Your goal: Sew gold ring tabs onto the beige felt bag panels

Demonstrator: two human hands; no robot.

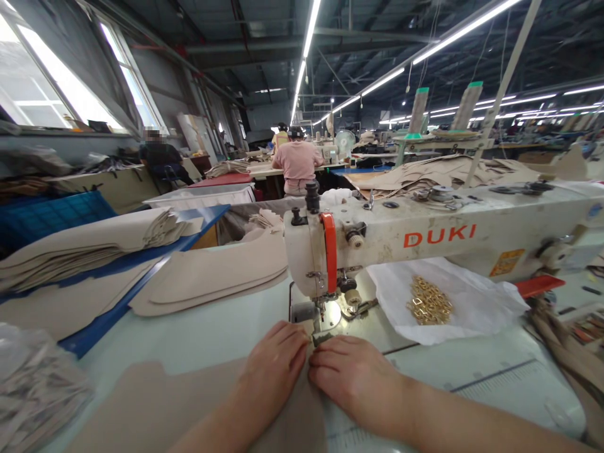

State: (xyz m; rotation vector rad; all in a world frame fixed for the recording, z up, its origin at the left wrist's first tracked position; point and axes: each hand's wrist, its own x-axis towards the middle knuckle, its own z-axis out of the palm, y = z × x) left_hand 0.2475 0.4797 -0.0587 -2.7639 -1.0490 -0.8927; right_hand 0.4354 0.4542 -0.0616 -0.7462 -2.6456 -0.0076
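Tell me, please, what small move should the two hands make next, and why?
Perhaps guide the beige piece gently toward the needle plate, with fingertips clear of the needle. The left hand and right hand are close together at its far end, right by the sewing machine; their exact grip is hard to see.

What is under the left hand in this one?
A beige panel spreads out beneath the left hand, over the pale tabletop. Whatever the hand itself covers is hidden, as is the tabletop under the panel.
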